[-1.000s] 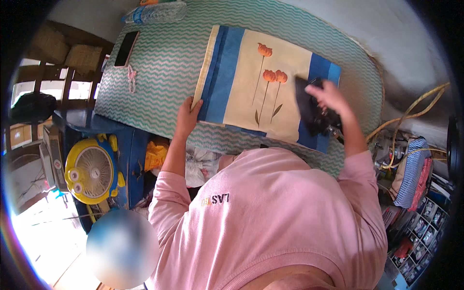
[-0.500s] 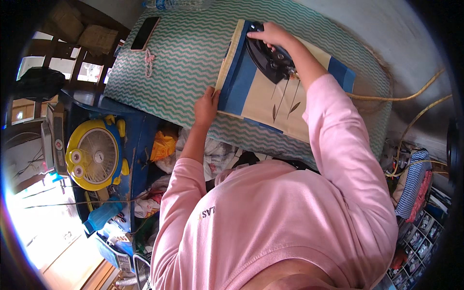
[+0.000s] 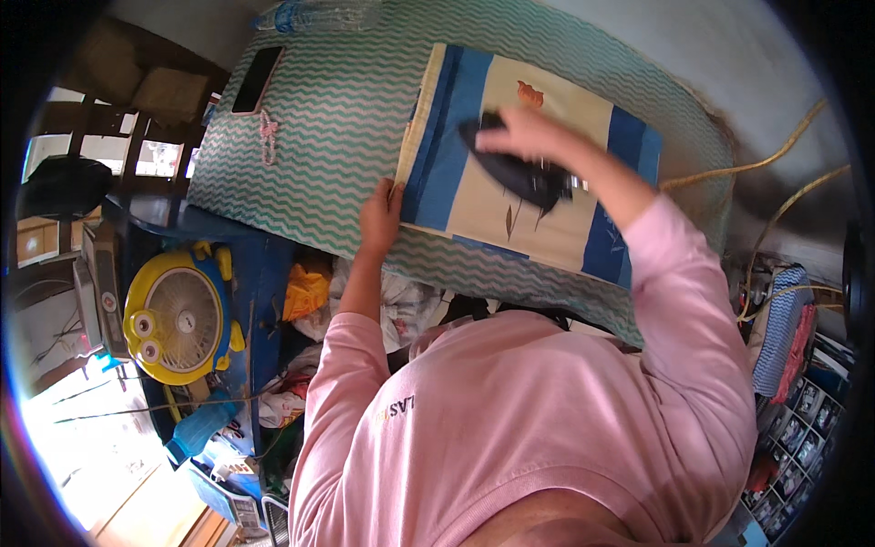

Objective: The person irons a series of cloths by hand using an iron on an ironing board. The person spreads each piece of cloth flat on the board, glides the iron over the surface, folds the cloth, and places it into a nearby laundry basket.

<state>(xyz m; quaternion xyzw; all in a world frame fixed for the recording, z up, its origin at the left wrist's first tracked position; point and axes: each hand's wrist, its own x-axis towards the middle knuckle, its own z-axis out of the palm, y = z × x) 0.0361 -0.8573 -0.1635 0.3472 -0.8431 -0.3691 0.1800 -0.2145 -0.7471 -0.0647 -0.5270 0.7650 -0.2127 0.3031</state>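
Observation:
A folded cloth [image 3: 570,118] in cream and blue, with an orange flower and dark leaf prints, lies flat on the table. My right hand [image 3: 529,135] is closed round the handle of a dark clothes iron [image 3: 518,177], slightly blurred, over the cream middle of the cloth. Its pointed end faces left, toward the blue stripe. At the cloth's near left corner, my left hand [image 3: 377,217] pinches the cream edge between thumb and fingers. The iron's soleplate is hidden from sight.
The table [image 3: 319,173] has a green and white zigzag cover. On it lie a phone [image 3: 258,80] with a pink beaded strap and a clear plastic bottle [image 3: 319,15]. A yellow cord [image 3: 756,169] runs off to the right. A yellow fan [image 3: 180,314] stands at left.
The iron has come from the cloth's far left corner toward me and a little right, uncovering the orange flower. My left hand still holds the near left corner.

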